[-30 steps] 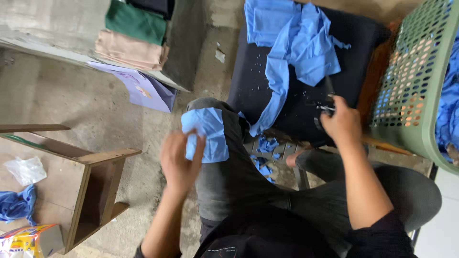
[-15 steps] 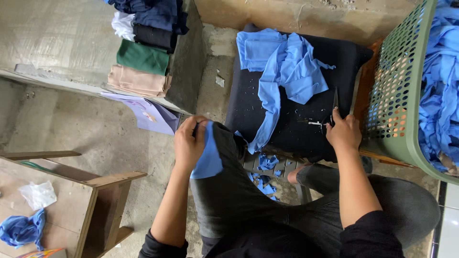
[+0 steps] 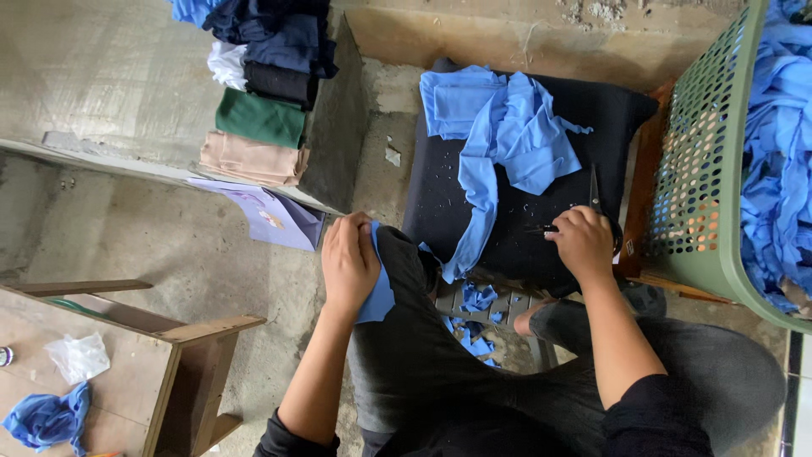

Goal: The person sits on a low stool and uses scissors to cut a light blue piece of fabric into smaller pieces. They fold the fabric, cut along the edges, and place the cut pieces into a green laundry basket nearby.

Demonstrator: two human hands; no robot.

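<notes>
Pressing down on the knee, the left hand (image 3: 349, 264) lies flat over a small blue cloth piece (image 3: 380, 292), its fingers curled on it. Just past that, the right hand (image 3: 582, 243) is closed around black scissors (image 3: 592, 196) on a dark cushion (image 3: 541, 169). Long blue cloth strips (image 3: 499, 144) lie there too. Farther off sits a green basket (image 3: 702, 186).

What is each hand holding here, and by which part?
Left hand presses a blue cloth piece flat against the knee, covering its upper part. Right hand rests on dark scissors at the handles.
</notes>
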